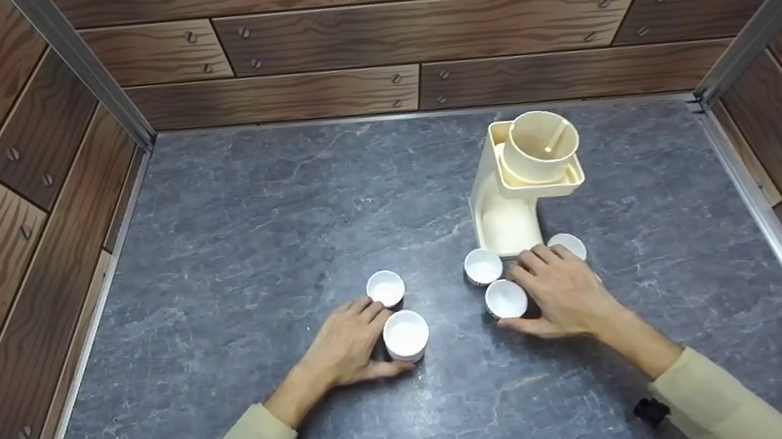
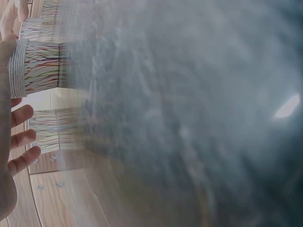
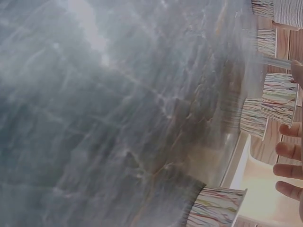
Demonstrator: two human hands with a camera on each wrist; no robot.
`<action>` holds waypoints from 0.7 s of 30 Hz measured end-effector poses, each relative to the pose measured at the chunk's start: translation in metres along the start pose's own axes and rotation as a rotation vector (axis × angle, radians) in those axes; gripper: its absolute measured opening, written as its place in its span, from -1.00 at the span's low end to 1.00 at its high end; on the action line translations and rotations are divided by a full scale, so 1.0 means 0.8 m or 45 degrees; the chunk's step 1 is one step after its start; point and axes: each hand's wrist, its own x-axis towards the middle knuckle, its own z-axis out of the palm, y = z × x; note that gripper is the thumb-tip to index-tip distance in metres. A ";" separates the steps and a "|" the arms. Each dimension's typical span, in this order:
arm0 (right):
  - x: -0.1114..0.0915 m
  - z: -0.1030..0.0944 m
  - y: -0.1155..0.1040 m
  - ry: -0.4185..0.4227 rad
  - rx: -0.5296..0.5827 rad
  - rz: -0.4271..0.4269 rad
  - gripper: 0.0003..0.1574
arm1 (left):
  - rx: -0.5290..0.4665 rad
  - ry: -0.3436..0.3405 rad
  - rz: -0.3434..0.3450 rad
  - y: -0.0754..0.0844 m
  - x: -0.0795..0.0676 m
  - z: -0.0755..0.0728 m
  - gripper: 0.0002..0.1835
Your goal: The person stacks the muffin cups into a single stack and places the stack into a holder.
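My left hand (image 1: 354,343) grips a stack of white paper cups (image 1: 406,335) between thumb and fingers. The left wrist view shows the nested rims of the stack (image 2: 40,66) and its coloured wavy lines. Just beyond it stands another white cup (image 1: 386,289). With thumb and index finger, my right hand (image 1: 564,291) holds a paper cup (image 1: 506,300); the other fingers (image 3: 289,170) spread away from it. Close behind is a second cup (image 1: 483,266), and a third cup (image 1: 567,247) is partly hidden by the right hand.
A cream-coloured stand shaped like a coffee machine (image 1: 507,224) is just beyond the right hand, with a round container (image 1: 534,170) on top holding a small stick. Wood-patterned walls (image 1: 310,43) enclose the dark marbled table (image 1: 271,212) at the back and sides.
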 end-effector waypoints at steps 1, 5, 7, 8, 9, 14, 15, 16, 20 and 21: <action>0.001 0.000 -0.001 0.009 0.002 -0.003 -0.02 | -0.001 0.007 0.002 0.000 0.000 0.001 -0.20; 0.004 -0.002 -0.003 0.044 -0.005 -0.015 -0.04 | 0.001 0.033 0.011 -0.001 0.000 0.002 -0.22; 0.006 -0.003 -0.005 0.058 -0.006 -0.020 -0.04 | 0.005 0.044 0.014 0.000 -0.001 0.003 -0.22; 0.007 -0.004 -0.005 0.060 -0.008 -0.021 -0.04 | 0.007 0.048 0.015 0.000 -0.001 0.003 -0.22; 0.008 -0.004 -0.006 0.063 -0.007 -0.021 -0.04 | 0.007 0.052 0.017 0.000 -0.001 0.003 -0.22; 0.014 -0.010 -0.009 0.061 -0.005 -0.023 -0.03 | 0.007 0.060 0.019 0.000 -0.001 0.001 -0.22; 0.015 -0.011 -0.009 0.063 -0.007 -0.026 -0.03 | 0.007 0.061 0.020 0.000 -0.001 0.001 -0.22; 0.016 -0.012 -0.010 0.063 -0.009 -0.028 -0.03 | 0.009 0.061 0.022 0.000 0.000 0.001 -0.22; 0.020 -0.016 -0.014 0.043 0.004 -0.021 -0.06 | 0.008 0.055 0.027 0.000 -0.001 0.002 -0.22; 0.022 -0.017 -0.015 0.041 0.003 -0.021 -0.06 | 0.007 0.052 0.026 0.000 -0.001 0.002 -0.21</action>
